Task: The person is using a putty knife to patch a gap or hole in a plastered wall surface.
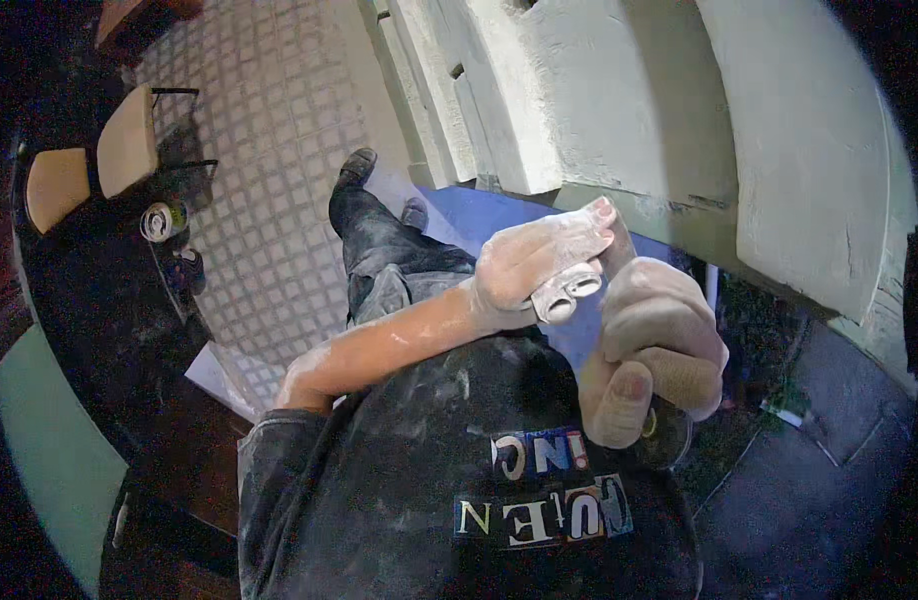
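Observation:
My left hand [539, 262], coated in white dust, reaches across my belly with its fingers bent together. Beneath those fingers sit two small white ring-like shapes [569, 293], whose kind I cannot make out. Close to the right of it, my right hand [654, 345] is curled into a fist with the thumb folded in front. A thin greyish shape [619, 250] shows between the left fingertips and the right fist; I cannot tell what it is. Whatever lies inside the right fist is hidden.
Ahead and to the right stand large pale panels [629, 100] with rough edges. A blue surface [459, 212] lies below them. On the left are two beige chairs [127, 145], a drink can [162, 222] on a dark surface, and a patterned tile floor [269, 130].

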`<control>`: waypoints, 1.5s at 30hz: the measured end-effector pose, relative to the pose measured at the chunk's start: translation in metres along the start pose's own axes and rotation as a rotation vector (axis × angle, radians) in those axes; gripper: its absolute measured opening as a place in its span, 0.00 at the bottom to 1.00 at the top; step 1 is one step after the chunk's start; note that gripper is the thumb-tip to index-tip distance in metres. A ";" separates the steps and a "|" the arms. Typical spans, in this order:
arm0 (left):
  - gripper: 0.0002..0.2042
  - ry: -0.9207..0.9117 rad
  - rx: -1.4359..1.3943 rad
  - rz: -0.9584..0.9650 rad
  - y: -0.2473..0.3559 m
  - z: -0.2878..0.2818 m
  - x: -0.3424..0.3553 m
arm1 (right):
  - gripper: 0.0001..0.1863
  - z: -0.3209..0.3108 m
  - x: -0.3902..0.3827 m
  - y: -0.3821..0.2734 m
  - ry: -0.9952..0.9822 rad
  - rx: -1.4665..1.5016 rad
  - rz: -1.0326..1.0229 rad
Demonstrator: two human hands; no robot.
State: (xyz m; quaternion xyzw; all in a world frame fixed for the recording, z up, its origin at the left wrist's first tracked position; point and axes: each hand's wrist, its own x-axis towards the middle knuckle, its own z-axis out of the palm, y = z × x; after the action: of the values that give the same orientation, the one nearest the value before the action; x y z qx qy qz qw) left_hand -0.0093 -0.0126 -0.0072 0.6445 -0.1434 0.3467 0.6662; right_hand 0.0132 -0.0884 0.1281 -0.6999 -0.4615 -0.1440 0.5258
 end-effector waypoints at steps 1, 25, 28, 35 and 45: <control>0.20 -0.196 -0.060 -0.223 0.001 -0.008 -0.010 | 0.13 0.002 -0.002 -0.003 0.050 -0.019 0.009; 0.20 -0.067 0.156 -0.070 0.002 0.000 -0.005 | 0.08 -0.010 -0.012 -0.010 -0.032 -0.020 0.049; 0.21 -0.022 0.081 -0.167 0.010 -0.006 -0.003 | 0.15 -0.009 -0.021 -0.017 -0.069 -0.117 0.302; 0.23 -0.271 0.207 -0.186 -0.012 0.001 -0.017 | 0.08 -0.013 -0.007 -0.003 -0.048 -0.171 0.254; 0.28 -0.086 0.092 -0.094 -0.005 -0.004 -0.007 | 0.14 0.005 -0.005 -0.018 0.044 -0.347 0.219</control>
State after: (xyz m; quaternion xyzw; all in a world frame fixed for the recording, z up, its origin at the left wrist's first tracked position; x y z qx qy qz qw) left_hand -0.0119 -0.0107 -0.0154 0.6947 -0.1254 0.2934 0.6447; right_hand -0.0057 -0.0859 0.1332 -0.8227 -0.3394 -0.1785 0.4196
